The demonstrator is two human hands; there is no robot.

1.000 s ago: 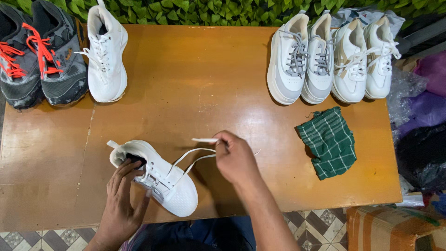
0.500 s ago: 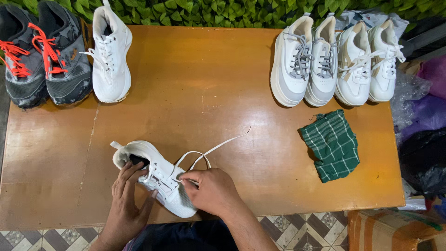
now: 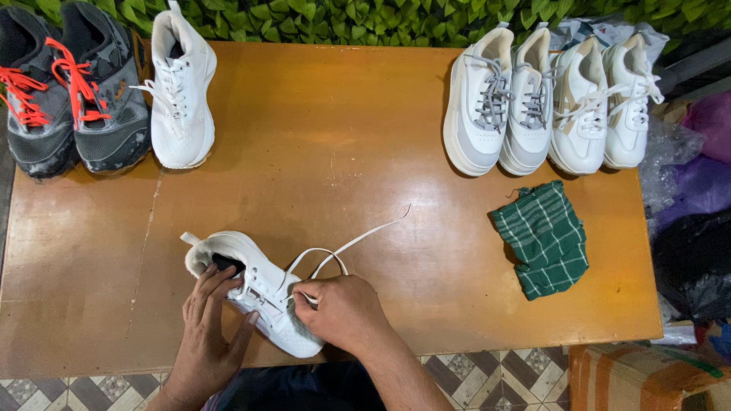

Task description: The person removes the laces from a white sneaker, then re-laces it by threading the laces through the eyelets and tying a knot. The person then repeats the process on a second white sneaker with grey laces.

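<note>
Setting: looks like a small shoe-care or shoe-selling spot, possibly outdoors or semi-outdoor. Evidence: worn orange-brown wooden surface (image 3: 327, 152) lined with several pairs of sneakers: four white chunky sneakers (image 3: 552, 103), grey pair with red-orange laces (image 3: 72, 99). Green checked cloth (image 3: 544, 237) lies nearby. Green leafy hedge wall (image 3: 365, 17) behind; patterned floor tiles (image 3: 487, 377) below; plastic bags (image 3: 700, 167) piled alongside.

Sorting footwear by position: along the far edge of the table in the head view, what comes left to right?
Grey shoes with orange laces → single white shoe → white shoes with grey laces → white shoes with white laces.
</note>
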